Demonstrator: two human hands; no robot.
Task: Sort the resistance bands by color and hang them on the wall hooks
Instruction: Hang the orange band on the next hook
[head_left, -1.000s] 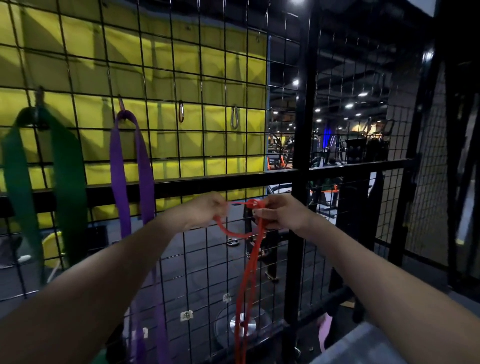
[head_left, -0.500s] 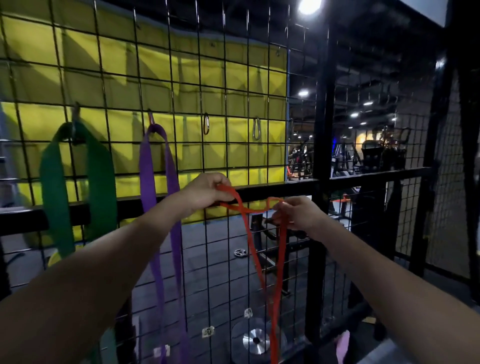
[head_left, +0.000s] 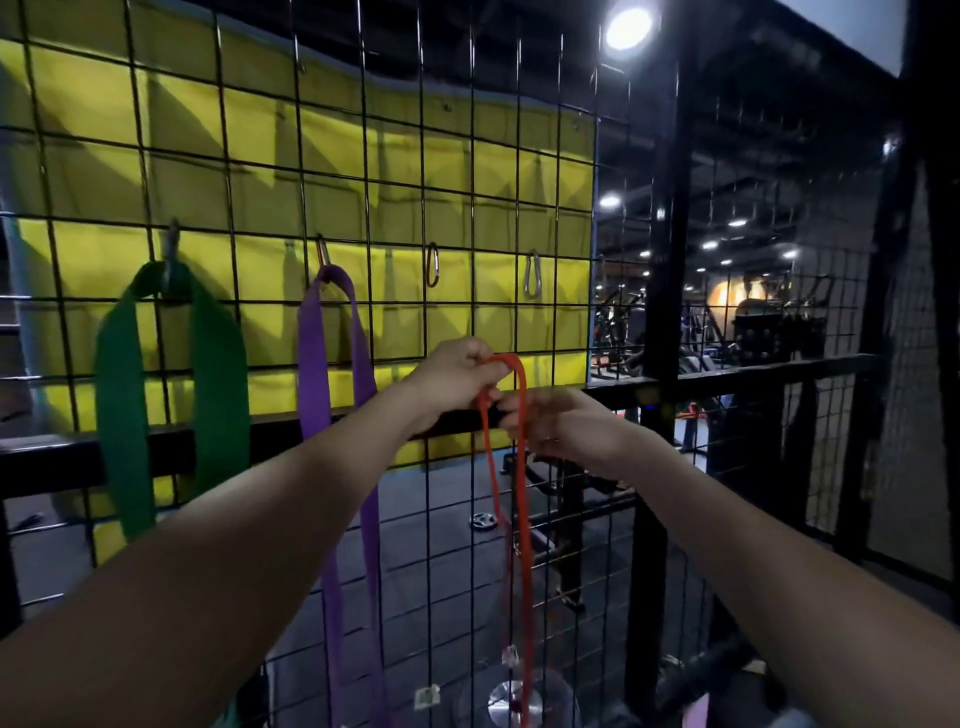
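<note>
A thin red band (head_left: 521, 525) hangs in a long loop from both my hands in front of the black wire grid (head_left: 400, 130). My left hand (head_left: 457, 376) pinches the top of the loop. Just below and to the right, my right hand (head_left: 563, 423) grips both strands. A wide green band (head_left: 122, 415) hangs from a hook at the left. To its right a purple band (head_left: 313, 374) hangs from a carabiner (head_left: 323, 253). Two more carabiners, one dark (head_left: 432, 265) and one silver (head_left: 532, 274), hang bare on the grid above my hands.
A black horizontal bar (head_left: 727, 371) crosses the grid at hand height. A thick black post (head_left: 662, 312) stands just right of my hands. Yellow padding (head_left: 260, 171) covers the wall behind the grid. Gym machines and weight plates (head_left: 483, 519) lie beyond.
Both hands have risen with the red band and come closer together. The loop, spread wide between them half a second ago, now hangs narrow. My view has tilted upward.
</note>
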